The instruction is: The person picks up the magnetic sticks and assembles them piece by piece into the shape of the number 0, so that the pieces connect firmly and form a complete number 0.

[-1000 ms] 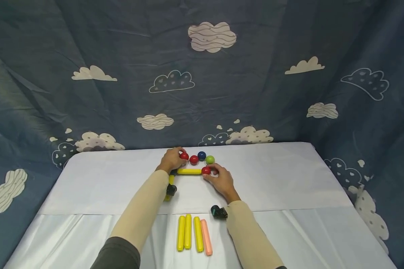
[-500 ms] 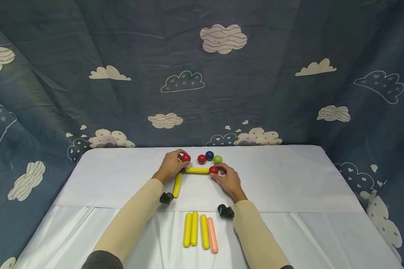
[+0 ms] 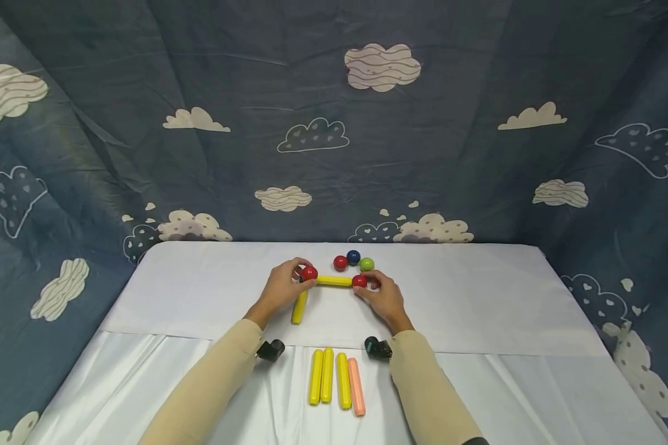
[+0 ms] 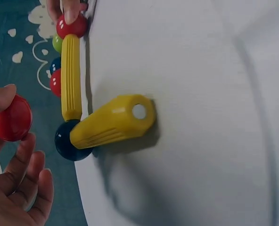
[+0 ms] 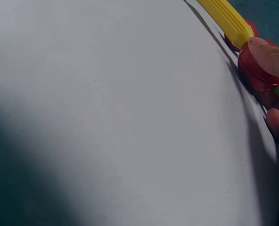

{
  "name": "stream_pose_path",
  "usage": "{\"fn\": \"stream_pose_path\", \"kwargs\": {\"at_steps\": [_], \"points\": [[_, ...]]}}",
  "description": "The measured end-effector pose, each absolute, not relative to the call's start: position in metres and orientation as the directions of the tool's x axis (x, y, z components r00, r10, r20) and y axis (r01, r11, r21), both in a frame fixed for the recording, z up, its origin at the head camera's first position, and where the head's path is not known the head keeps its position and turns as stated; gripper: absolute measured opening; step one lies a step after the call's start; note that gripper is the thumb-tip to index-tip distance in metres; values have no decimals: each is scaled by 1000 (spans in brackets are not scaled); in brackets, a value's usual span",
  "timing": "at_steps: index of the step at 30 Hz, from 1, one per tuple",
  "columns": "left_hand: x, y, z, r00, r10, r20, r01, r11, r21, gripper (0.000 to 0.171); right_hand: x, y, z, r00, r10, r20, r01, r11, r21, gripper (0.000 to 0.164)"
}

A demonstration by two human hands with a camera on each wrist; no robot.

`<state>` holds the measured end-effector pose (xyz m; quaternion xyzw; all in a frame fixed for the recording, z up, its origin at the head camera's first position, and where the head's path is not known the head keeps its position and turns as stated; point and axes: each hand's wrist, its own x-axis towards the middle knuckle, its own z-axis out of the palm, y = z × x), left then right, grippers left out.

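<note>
My left hand [image 3: 281, 287] pinches a glossy red ball [image 4: 12, 118] between thumb and fingers. In the head view this ball hides most of a dark blue ball [image 4: 66, 141], which shows in the left wrist view at the corner of two yellow rods. One rod [image 3: 334, 281] runs right to a second red ball [image 3: 359, 280], which my right hand [image 3: 386, 301] holds between thumb and fingers. The other rod [image 3: 299, 309] points toward me, with a silvery disc [image 4: 139, 111] in its end. In the left wrist view the left-hand ball is apart from the blue one.
Behind the joined rods lie a loose red ball [image 3: 340, 263], a blue ball [image 3: 353, 257] and a green ball [image 3: 367, 264]. Nearer me are several yellow rods [image 3: 315, 377] and a pink rod [image 3: 357, 387] on the white cloth [image 3: 467, 303]. A cloud-patterned curtain [image 3: 323, 179] hangs behind.
My left hand has brought its red ball nearer, from behind the corner to over the dark blue ball. The right hand keeps hold of its ball. The head view has shifted left.
</note>
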<state>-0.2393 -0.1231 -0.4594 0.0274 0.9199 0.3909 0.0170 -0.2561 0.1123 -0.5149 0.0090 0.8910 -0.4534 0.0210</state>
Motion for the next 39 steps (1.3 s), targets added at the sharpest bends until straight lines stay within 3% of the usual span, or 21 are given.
{"fn": "stream_pose_path", "kwargs": {"at_steps": [10, 17, 25, 39], "points": [[-201, -141, -463, -994, 106, -25, 57, 698, 714, 37, -256, 113, -518, -998, 6, -70, 60, 580, -812, 48], [-179, -150, -460, -968, 223, -112, 88, 726, 682, 31, -256, 115, -516, -998, 18, -61, 60, 588, -807, 47], [-173, -156, -463, -935, 299, -189, 86, 710, 699, 28, -264, 116, -510, -999, 2, -36, 30, 592, -805, 48], [-165, -163, -474, -925, 334, -181, 142, 747, 650, 29, -259, 109, -516, -998, 5, -55, 48, 586, -809, 48]]}}
